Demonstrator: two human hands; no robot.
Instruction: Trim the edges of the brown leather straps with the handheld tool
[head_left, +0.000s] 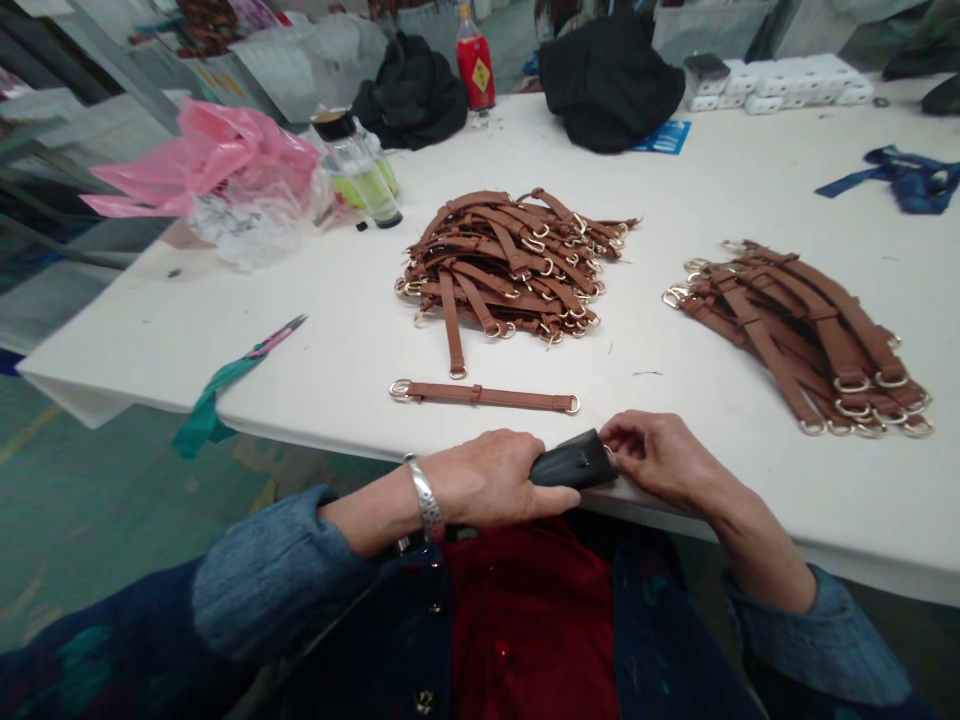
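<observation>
Grip of the left hand [491, 478] is closed around a black, oblong object [574, 464] at the near edge of the white worktop [337, 340]. The right hand [664, 460] pinches a small gold-coloured metal ring [608, 453] at its end. A flat brown strap [510, 398] lies just beyond, before a heap of brown straps [502, 262].

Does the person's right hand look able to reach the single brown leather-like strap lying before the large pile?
Probably yes: the brown strap lies near the right hand, with nothing visible blocking the way, though that hand's fingers seem busy at the black handheld object.
</observation>
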